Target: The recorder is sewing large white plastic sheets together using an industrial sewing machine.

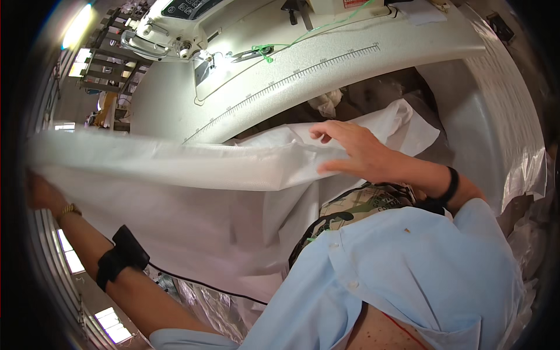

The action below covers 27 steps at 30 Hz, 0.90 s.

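A large white sheet (pixel 233 166), fabric or plastic, stretches across in front of me with a fold along its upper edge. At the far left my left hand (pixel 44 192) grips the sheet's end and holds it out; its fingers are mostly hidden by the sheet and the dark rim. My right hand (pixel 356 151) is over the sheet's right part, thumb and fingers apart, with nothing between them. Beyond the sheet stands a sewing machine (pixel 181 41) with its lamp lit over the needle area.
Small thread snips (pixel 252 54) lie on the machine bed (pixel 280 73), near a green thread (pixel 315 28). A printed ruler scale runs along the bed's front edge. Crumpled white material (pixel 326 102) sits below that edge. More white sheeting (pixel 501 105) hangs at the right.
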### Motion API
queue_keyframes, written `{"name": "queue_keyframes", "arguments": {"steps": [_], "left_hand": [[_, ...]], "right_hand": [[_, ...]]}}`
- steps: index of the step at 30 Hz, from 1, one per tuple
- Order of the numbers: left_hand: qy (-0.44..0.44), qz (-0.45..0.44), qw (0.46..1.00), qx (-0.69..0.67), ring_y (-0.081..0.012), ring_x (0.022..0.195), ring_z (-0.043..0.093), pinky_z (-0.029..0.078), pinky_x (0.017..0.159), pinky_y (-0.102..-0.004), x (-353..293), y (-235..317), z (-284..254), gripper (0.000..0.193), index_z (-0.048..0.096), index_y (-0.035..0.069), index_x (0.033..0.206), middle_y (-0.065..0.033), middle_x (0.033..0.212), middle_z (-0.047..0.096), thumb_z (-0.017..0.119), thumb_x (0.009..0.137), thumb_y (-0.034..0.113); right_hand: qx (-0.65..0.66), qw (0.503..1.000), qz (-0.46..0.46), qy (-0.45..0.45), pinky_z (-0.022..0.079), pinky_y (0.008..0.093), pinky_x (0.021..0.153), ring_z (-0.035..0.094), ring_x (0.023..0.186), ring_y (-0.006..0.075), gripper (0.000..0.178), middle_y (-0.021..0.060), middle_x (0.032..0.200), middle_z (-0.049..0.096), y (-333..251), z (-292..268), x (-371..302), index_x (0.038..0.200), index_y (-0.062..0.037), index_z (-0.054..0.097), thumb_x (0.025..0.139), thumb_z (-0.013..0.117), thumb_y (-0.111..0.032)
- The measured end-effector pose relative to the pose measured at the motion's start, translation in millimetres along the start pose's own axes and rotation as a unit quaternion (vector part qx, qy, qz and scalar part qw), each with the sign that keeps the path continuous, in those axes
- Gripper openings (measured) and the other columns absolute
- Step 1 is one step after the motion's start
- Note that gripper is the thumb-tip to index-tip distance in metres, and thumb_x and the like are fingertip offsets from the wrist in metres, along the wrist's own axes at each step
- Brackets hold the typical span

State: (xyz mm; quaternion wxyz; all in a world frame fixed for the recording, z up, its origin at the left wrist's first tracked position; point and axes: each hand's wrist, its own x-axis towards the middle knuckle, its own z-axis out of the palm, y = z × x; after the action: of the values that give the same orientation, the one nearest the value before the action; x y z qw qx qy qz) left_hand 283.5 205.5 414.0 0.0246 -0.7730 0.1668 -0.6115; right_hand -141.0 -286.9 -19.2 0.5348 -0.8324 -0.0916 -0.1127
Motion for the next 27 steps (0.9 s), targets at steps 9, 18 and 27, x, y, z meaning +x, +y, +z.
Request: {"name": "queue_keyframes", "arguments": {"steps": [9,18,27], "left_hand": [[-0.211,-0.072,0.966,-0.13,-0.0276,0.113,0.062,0.045,0.098,-0.0345,-64,107,76,0.045,0.067,0.008,0.119,-0.013,0.12,0.067,0.059,0.092,0.043],[-0.224,0.019,0.97,-0.096,-0.0346,0.114,0.061,0.045,0.099,-0.0392,-146,179,85,0.049,0.059,0.005,0.127,-0.0203,0.125,0.062,0.066,0.088,0.032],[-0.038,-0.064,0.997,-0.001,-0.032,0.078,0.07,0.054,0.075,-0.0404,-81,86,55,0.047,0.072,0.003,0.097,-0.0161,0.09,0.072,0.068,0.082,0.047]], "right_hand": [[-0.098,0.992,0.068,-0.044,0.048,0.043,0.071,0.062,0.077,0.0366,0.027,0.0184,0.077,0.063,56,30,18,0.091,-0.0007,0.063,0.09,0.062,-0.027],[-0.051,0.988,0.144,-0.005,0.046,0.0428,0.071,0.061,0.082,0.0369,0.025,0.0164,0.084,0.065,77,37,19,0.083,-0.0013,0.061,0.089,0.06,-0.026],[0.37,0.925,0.078,-0.039,0.041,0.0224,0.068,0.047,0.074,0.0057,0.018,-0.0025,0.077,0.054,25,-33,-14,0.085,-0.0031,0.059,0.094,0.059,-0.019]]}}
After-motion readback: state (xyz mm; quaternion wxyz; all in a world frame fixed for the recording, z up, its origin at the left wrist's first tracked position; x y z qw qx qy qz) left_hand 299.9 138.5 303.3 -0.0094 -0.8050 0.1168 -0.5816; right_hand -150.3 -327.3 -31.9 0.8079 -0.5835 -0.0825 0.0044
